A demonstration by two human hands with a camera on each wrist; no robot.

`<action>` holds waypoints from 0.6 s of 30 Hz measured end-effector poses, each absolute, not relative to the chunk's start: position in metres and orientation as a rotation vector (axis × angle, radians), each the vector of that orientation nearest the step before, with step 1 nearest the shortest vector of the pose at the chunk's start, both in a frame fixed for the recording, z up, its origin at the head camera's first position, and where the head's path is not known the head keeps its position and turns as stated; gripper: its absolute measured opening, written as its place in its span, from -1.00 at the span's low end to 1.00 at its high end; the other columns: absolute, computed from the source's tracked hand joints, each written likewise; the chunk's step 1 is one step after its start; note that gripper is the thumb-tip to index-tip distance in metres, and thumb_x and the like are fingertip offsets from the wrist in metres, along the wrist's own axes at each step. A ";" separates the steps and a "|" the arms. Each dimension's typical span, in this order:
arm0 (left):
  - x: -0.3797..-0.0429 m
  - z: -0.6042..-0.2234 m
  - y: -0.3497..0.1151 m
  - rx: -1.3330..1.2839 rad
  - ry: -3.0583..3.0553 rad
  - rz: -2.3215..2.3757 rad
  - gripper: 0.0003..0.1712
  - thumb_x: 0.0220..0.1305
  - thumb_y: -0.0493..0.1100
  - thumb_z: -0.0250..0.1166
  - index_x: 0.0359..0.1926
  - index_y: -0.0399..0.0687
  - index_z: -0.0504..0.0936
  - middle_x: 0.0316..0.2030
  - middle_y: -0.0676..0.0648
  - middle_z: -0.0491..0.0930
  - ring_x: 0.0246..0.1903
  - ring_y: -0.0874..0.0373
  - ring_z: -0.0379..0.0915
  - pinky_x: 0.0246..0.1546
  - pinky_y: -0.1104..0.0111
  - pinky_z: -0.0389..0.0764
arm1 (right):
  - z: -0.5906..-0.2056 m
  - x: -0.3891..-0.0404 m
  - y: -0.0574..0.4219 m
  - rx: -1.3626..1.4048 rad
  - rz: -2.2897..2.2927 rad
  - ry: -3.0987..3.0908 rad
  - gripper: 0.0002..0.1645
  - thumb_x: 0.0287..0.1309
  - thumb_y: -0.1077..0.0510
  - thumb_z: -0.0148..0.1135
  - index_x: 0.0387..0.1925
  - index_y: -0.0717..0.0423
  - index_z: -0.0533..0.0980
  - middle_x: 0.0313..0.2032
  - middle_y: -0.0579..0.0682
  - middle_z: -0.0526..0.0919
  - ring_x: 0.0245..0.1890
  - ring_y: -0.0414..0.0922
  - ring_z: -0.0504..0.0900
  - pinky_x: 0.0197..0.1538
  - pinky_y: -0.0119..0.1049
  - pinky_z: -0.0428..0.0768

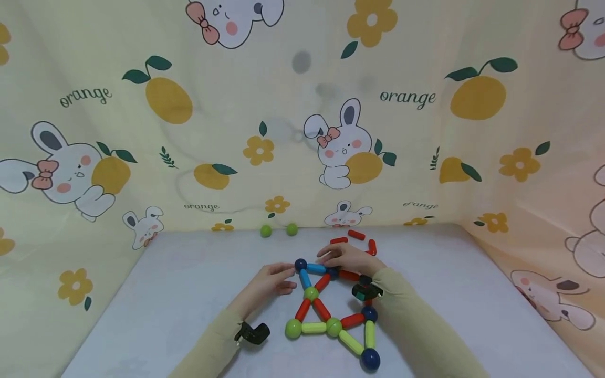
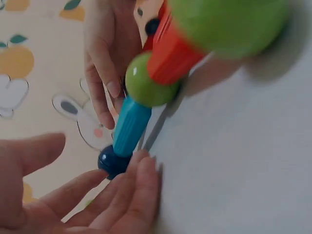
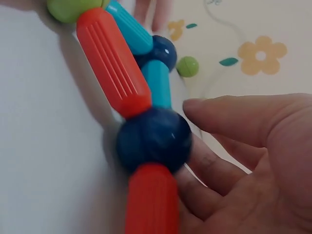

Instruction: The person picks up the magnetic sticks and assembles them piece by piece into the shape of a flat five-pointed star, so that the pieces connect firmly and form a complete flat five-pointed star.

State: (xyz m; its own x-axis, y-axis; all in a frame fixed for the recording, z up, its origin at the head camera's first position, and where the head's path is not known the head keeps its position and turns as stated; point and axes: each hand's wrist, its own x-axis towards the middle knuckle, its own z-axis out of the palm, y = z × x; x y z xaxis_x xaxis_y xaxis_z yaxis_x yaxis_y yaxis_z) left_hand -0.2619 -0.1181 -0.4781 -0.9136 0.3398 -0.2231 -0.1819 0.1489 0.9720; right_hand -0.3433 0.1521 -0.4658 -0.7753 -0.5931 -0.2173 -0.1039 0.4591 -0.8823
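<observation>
Frame of coloured balls and rods (image 1: 322, 310) on white bench (image 1: 179, 294), stretching from hands back toward person. Left hand (image 1: 271, 281): fingers loosely spread, tips at far-left navy ball (image 1: 300, 264). Right hand (image 1: 348, 258): thumb and fingers apart beside next navy ball (image 3: 155, 140), contact unclear. Beyond: loose red rods (image 1: 356, 234), two green balls (image 1: 292, 229), printed cloth (image 1: 283, 178).

Word "orange" (image 1: 407, 97) in dark script, printed four times, cream patterned backdrop (image 1: 283, 79)
</observation>
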 end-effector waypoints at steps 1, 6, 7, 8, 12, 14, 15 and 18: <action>-0.256 -0.477 -0.120 0.164 2.039 1.792 -0.43 0.40 -0.02 0.15 0.27 -0.30 0.37 0.08 -0.24 0.51 -0.09 -0.03 0.58 -0.05 0.22 0.60 | -0.465 -0.343 0.155 -0.593 -1.279 2.205 -0.60 0.31 0.19 0.15 0.17 0.13 0.47 -0.01 0.01 0.64 0.01 -0.05 0.55 0.14 -0.13 0.49; -0.224 -0.476 -0.121 0.252 2.063 1.651 -0.48 0.26 -0.11 0.31 0.18 -0.25 0.46 -0.03 -0.15 0.58 -0.13 0.03 0.58 -0.11 0.22 0.62 | -0.461 -0.343 0.169 -0.652 -1.285 2.149 -0.58 0.32 0.30 0.09 0.20 0.23 0.41 0.04 0.10 0.60 0.03 -0.04 0.55 0.10 -0.23 0.52; -0.219 -0.476 -0.121 0.270 2.074 1.632 -0.49 0.22 -0.12 0.35 0.15 -0.24 0.48 -0.05 -0.13 0.59 -0.14 0.04 0.58 -0.11 0.21 0.62 | -0.460 -0.343 0.171 -0.663 -1.290 2.137 -0.57 0.32 0.32 0.08 0.20 0.25 0.40 0.06 0.13 0.59 0.04 -0.03 0.55 0.10 -0.24 0.53; -0.214 -0.477 -0.120 0.289 2.088 1.617 -0.49 0.19 -0.13 0.38 0.12 -0.23 0.50 -0.07 -0.11 0.60 -0.15 0.05 0.58 -0.11 0.21 0.62 | -0.460 -0.342 0.172 -0.668 -1.299 2.123 -0.57 0.32 0.33 0.07 0.20 0.27 0.40 0.07 0.15 0.58 0.05 -0.02 0.54 0.09 -0.25 0.53; -0.200 -0.479 -0.119 0.348 2.134 1.612 -0.52 0.11 -0.21 0.43 0.05 -0.23 0.54 -0.12 -0.10 0.62 -0.18 0.04 0.60 -0.12 0.20 0.62 | -0.457 -0.337 0.174 -0.677 -1.306 2.105 -0.56 0.31 0.36 0.06 0.21 0.32 0.38 0.10 0.22 0.55 0.08 0.02 0.52 0.08 -0.26 0.54; -0.198 -0.478 -0.118 0.350 2.137 1.633 -0.52 0.07 -0.26 0.45 0.04 -0.24 0.55 -0.12 -0.11 0.63 -0.19 0.03 0.61 -0.12 0.19 0.62 | -0.455 -0.335 0.173 -0.673 -1.300 2.116 -0.57 0.31 0.37 0.06 0.20 0.33 0.37 0.10 0.23 0.54 0.09 0.04 0.51 0.09 -0.25 0.53; -0.197 -0.478 -0.118 0.348 2.134 1.641 -0.51 0.05 -0.28 0.46 0.03 -0.22 0.55 -0.13 -0.10 0.63 -0.19 0.04 0.61 -0.13 0.20 0.63 | -0.454 -0.335 0.173 -0.667 -1.299 2.122 -0.57 0.31 0.37 0.05 0.20 0.33 0.37 0.10 0.23 0.54 0.09 0.05 0.51 0.08 -0.24 0.53; -0.196 -0.479 -0.117 0.339 2.133 1.648 -0.49 0.00 -0.30 0.48 0.02 -0.19 0.56 -0.14 -0.09 0.64 -0.20 0.05 0.61 -0.14 0.20 0.63 | -0.454 -0.335 0.172 -0.645 -1.299 2.133 -0.58 0.31 0.37 0.05 0.20 0.31 0.39 0.09 0.20 0.56 0.09 0.04 0.52 0.08 -0.22 0.53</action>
State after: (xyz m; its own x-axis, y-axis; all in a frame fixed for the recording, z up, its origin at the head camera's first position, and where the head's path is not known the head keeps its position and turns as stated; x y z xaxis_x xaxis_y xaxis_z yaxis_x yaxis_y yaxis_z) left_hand -0.1963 -0.1174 -0.4786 -0.8813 0.4373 -0.1789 -0.0626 0.2672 0.9616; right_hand -0.3346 0.1725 -0.4541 -0.7307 -0.6502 -0.2082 -0.1134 0.4163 -0.9021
